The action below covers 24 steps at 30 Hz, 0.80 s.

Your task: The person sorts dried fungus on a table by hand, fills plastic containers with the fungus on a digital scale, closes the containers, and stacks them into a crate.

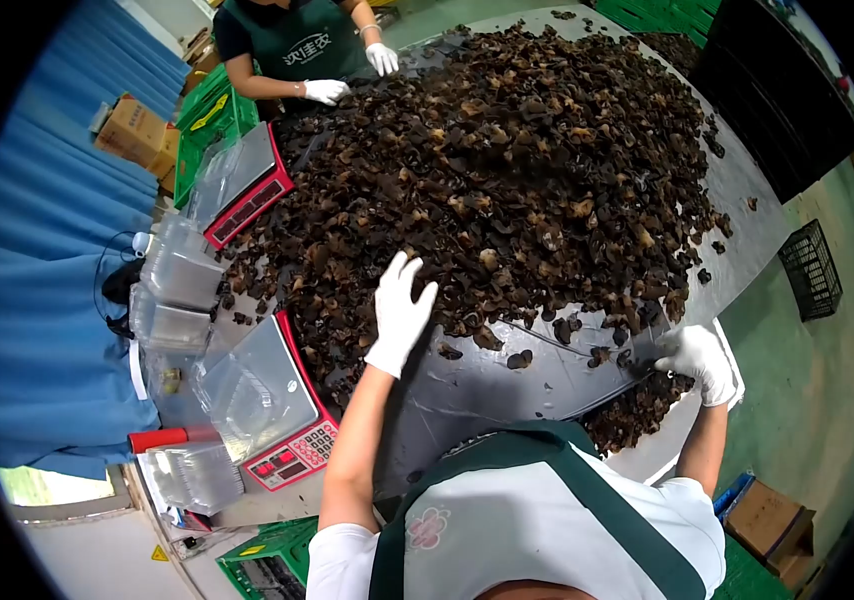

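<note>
A large heap of dark brown dried wood ear mushrooms [507, 170] covers most of the table. My left hand [400, 318], in a white glove, lies at the near-left edge of the heap, fingers stretched and thumb apart, with nothing seen in it. My right hand [699, 364], also gloved, is at the right near corner, over a white tray [731, 345] with more mushrooms [637, 412] in it. Its fingers point left and look loosely bent and apart; no held piece shows. A few loose mushrooms lie on the grey sheet [487, 385] between my hands.
Left of me stands a red scale [312, 445] with clear plastic containers [247, 400] on it; another scale [252, 210] stands farther back. Stacked clear containers [182, 265] line the left edge. Across the table, a co-worker's gloved hands [327, 91] touch the heap. A black crate [811, 270] is at right.
</note>
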Each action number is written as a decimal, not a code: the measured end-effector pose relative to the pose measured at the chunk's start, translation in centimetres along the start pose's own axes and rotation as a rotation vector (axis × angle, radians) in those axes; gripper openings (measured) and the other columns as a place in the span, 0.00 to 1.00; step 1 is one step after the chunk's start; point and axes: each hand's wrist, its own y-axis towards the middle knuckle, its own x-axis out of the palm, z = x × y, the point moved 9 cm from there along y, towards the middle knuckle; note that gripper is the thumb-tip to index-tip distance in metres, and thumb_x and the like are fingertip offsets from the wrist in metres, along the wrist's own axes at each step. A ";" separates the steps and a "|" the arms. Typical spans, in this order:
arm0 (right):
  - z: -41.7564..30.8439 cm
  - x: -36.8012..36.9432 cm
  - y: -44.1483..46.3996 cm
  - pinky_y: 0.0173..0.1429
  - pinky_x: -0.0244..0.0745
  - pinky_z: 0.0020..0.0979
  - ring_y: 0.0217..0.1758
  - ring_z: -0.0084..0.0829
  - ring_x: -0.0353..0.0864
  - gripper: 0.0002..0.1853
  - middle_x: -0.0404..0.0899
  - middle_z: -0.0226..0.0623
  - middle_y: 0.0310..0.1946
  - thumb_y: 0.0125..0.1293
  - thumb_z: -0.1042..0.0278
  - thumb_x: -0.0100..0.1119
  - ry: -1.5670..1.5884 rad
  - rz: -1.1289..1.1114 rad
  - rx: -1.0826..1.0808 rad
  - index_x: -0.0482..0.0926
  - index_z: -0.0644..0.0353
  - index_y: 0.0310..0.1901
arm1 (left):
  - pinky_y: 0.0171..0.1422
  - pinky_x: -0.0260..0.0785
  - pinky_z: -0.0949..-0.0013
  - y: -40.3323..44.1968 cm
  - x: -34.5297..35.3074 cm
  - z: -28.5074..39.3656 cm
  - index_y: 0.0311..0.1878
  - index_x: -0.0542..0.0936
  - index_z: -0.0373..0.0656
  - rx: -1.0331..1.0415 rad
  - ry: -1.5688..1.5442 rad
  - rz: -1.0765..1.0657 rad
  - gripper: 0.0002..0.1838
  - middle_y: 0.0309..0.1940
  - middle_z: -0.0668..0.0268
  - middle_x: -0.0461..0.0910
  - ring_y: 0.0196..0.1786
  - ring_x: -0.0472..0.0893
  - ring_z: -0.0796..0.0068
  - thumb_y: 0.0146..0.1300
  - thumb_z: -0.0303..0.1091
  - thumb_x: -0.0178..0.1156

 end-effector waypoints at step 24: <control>-22.9 7.6 11.9 0.46 0.75 0.44 0.44 0.50 0.77 0.10 0.72 0.56 0.52 0.54 0.66 0.56 0.147 0.721 -0.527 0.77 0.63 0.34 | 0.65 0.56 0.39 -5.1 5.8 4.3 0.48 0.79 0.51 0.271 0.072 -0.072 0.18 0.67 0.56 0.67 0.68 0.66 0.52 0.51 0.31 0.64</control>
